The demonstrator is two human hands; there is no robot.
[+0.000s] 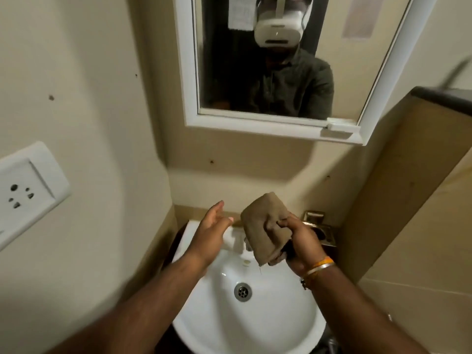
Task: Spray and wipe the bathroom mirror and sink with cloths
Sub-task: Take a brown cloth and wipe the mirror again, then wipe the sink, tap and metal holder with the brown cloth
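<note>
A folded brown cloth (265, 226) hangs above the back of the white sink (209, 310), pinched by my right hand (301, 244). My left hand (212, 231) is raised beside the cloth with fingers straight, a little apart from it and holding nothing. The white-framed mirror (229, 72) is on the wall above and shows a person in a dark shirt wearing a headset. The sink drain (242, 291) lies below the cloth. The tap is mostly hidden behind the cloth and my hands.
A white wall socket (28, 190) sits on the left wall. A metal soap holder (319, 226) is fixed behind my right hand. A beige partition with a dark top (434, 98) stands close on the right.
</note>
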